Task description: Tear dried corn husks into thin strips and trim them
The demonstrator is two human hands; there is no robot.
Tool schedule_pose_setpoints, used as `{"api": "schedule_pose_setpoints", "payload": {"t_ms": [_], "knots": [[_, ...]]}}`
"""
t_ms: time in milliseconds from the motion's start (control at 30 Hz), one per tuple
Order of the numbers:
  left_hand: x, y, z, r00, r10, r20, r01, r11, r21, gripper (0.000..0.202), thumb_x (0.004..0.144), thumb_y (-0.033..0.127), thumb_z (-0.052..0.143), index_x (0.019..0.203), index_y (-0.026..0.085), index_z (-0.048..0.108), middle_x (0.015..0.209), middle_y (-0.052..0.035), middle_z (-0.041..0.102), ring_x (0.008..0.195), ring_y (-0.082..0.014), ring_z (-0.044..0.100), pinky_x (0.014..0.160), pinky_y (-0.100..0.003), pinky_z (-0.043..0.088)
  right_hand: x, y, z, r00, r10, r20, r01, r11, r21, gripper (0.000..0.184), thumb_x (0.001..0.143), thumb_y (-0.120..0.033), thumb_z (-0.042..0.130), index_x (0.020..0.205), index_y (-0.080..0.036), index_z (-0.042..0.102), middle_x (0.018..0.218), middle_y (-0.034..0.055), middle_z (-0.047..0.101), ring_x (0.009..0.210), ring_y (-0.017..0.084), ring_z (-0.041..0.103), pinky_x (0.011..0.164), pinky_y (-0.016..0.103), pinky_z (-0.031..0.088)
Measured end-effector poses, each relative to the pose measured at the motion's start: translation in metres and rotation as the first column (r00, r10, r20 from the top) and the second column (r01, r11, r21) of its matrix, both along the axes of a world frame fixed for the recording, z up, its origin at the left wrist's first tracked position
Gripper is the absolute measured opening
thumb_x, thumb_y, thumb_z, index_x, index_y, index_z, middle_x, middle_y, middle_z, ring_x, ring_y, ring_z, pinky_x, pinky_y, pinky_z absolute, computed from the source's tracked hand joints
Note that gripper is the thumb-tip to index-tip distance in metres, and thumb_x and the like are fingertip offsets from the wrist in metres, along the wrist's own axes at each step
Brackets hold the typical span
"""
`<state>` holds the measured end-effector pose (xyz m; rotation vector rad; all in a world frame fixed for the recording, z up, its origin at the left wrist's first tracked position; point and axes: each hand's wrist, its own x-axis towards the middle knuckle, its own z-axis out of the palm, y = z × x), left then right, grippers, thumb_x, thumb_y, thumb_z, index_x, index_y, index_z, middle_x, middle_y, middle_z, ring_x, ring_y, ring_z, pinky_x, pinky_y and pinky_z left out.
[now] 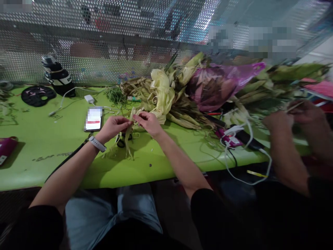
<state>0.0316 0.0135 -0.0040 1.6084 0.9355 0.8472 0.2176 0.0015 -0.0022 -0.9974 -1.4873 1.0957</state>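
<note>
Between my two hands is a pale strip of corn husk [128, 139], its frayed ends hanging down over the green table. My left hand [114, 127], with a white watch band on its wrist, pinches the strip from the left. From the right, my right hand [148, 123] pinches the upper part of it. Dark-handled scissors [121, 141] lie under the hanging husk, partly hidden. Behind my hands rises a heap of dried corn husks [163, 91], pale yellow and brown. A lit phone [93, 118] lies left of my left hand.
A co-worker's hands [278, 119] handle something thin at the right. Near them are a pink plastic bag [215, 85], a white cable [251, 139] and a black-handled tool [247, 137]. A dark bottle [58, 78] and a black fan-shaped piece [37, 96] are at the back left, before a perforated metal screen [104, 45].
</note>
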Motion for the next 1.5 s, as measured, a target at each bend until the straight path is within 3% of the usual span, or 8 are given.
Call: {"api": "schedule_pose_setpoints", "payload": {"t_ms": [133, 233, 333, 433, 733, 1000, 1233, 1500], "knots": [[-0.011, 0.006, 0.008, 0.996, -0.072, -0.053, 0.074, 0.996, 0.042, 0.04, 0.075, 0.051, 0.07, 0.087, 0.013, 0.073, 0.078, -0.0074, 0.071, 0.07, -0.0157, 0.065, 0.07, -0.031, 0.053, 0.002, 0.002, -0.003, 0.999, -0.036, -0.04, 0.036, 0.999, 0.003, 0.043, 0.072, -0.057, 0.071, 0.063, -0.019, 0.054, 0.059, -0.0045, 0.045, 0.055, 0.008, 0.04, 0.051, 0.023, 0.035], [-0.024, 0.02, 0.006, 0.968, 0.19, -0.162, -0.158, 0.968, 0.194, 0.043, 0.079, 0.057, 0.062, 0.083, 0.015, 0.072, 0.078, -0.0088, 0.07, 0.075, -0.0193, 0.065, 0.069, -0.031, 0.051, 0.011, 0.006, -0.001, 0.984, -0.096, -0.148, 0.099, 0.995, 0.014, 0.038, 0.07, -0.053, 0.074, 0.065, -0.02, 0.055, 0.062, -0.0039, 0.047, 0.059, 0.009, 0.044, 0.056, 0.023, 0.04], [-0.029, 0.033, -0.008, 0.722, 0.43, -0.542, -0.252, 0.893, 0.372, 0.044, 0.069, 0.058, 0.069, 0.057, 0.016, 0.062, 0.068, -0.0106, 0.065, 0.075, -0.0253, 0.061, 0.066, -0.034, 0.046, 0.017, 0.008, 0.002, 0.966, -0.078, -0.247, 0.073, 0.997, -0.03, 0.036, 0.065, -0.051, 0.078, 0.069, -0.021, 0.059, 0.069, -0.0032, 0.054, 0.065, 0.009, 0.05, 0.062, 0.024, 0.046], [-0.023, 0.04, -0.025, 0.602, 0.478, -0.64, -0.208, 0.868, 0.452, 0.037, 0.063, 0.051, 0.075, 0.06, 0.017, 0.059, 0.083, -0.0138, 0.065, 0.083, -0.0289, 0.061, 0.072, -0.037, 0.044, 0.018, 0.006, 0.005, 0.951, -0.016, -0.31, -0.022, 0.992, -0.121, 0.036, 0.062, -0.05, 0.081, 0.074, -0.021, 0.063, 0.074, -0.0026, 0.06, 0.065, 0.009, 0.054, 0.062, 0.024, 0.049], [-0.029, 0.042, -0.026, 0.754, 0.339, -0.563, -0.224, 0.938, 0.265, 0.014, 0.071, 0.03, 0.065, 0.066, 0.018, 0.062, 0.061, -0.0031, 0.062, 0.057, -0.0157, 0.053, 0.057, -0.029, 0.039, 0.022, 0.001, 0.014, 0.914, 0.009, -0.405, -0.087, 0.981, -0.173, 0.03, 0.076, -0.048, 0.071, 0.083, -0.021, 0.06, 0.082, 0.0009, 0.068, 0.082, 0.015, 0.067, 0.073, 0.029, 0.056], [-0.037, 0.045, -0.02, 0.961, 0.269, -0.062, -0.266, 0.962, 0.058, 0.018, 0.075, 0.031, 0.066, 0.079, 0.017, 0.056, 0.075, -0.0042, 0.067, 0.068, -0.0149, 0.064, 0.065, -0.028, 0.048, 0.019, 0.01, 0.003, 0.887, 0.045, -0.46, -0.201, 0.933, -0.297, 0.027, 0.07, -0.033, 0.079, 0.08, -0.019, 0.059, 0.067, -0.0032, 0.066, 0.06, 0.008, 0.063, 0.063, 0.022, 0.056], [-0.035, 0.044, -0.03, 0.914, 0.085, -0.397, -0.059, 0.995, 0.078, 0.022, 0.068, 0.033, 0.068, 0.082, 0.017, 0.064, 0.072, -0.0045, 0.068, 0.062, -0.0163, 0.058, 0.06, -0.029, 0.042, 0.016, 0.011, 0.0, 0.918, 0.003, -0.397, -0.152, 0.927, -0.344, 0.028, 0.07, -0.032, 0.079, 0.08, -0.019, 0.057, 0.066, -0.0038, 0.064, 0.057, 0.008, 0.061, 0.06, 0.022, 0.054], [-0.029, 0.043, -0.036, 0.708, 0.361, -0.606, -0.161, 0.919, 0.359, 0.025, 0.061, 0.034, 0.074, 0.075, 0.019, 0.06, 0.078, -0.0074, 0.066, 0.067, -0.019, 0.056, 0.059, -0.029, 0.04, 0.011, 0.004, 0.004, 0.931, 0.054, -0.361, -0.193, 0.911, -0.363, 0.026, 0.07, -0.032, 0.078, 0.08, -0.018, 0.059, 0.066, -0.0034, 0.066, 0.058, 0.008, 0.06, 0.064, 0.024, 0.053]]}}
